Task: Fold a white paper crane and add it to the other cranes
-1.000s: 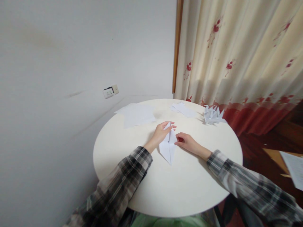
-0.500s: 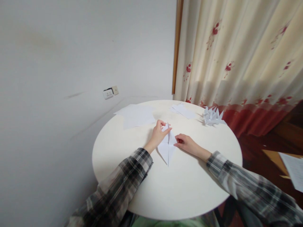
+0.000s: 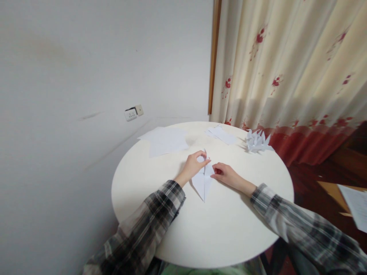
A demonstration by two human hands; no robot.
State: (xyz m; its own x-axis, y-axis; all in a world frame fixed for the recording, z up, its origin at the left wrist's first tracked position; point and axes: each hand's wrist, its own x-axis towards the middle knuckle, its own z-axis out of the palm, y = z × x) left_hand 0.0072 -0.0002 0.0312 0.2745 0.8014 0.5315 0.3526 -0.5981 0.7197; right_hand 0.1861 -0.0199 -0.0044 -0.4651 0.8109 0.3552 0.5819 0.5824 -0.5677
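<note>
White folded paper lies on the table, creased, seemingly half-made, not yet shaped like the pointed figures. The left hand pinches its top; whether the right hand, at its edge, grips, I cannot tell.

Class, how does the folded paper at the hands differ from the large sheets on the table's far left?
The folded paper is narrow and pointed; the large sheets are broad. The folded paper shows crease lines; the large sheets look flat. The left hand holds the folded paper; the large sheets lie untouched. Both are white.
</note>
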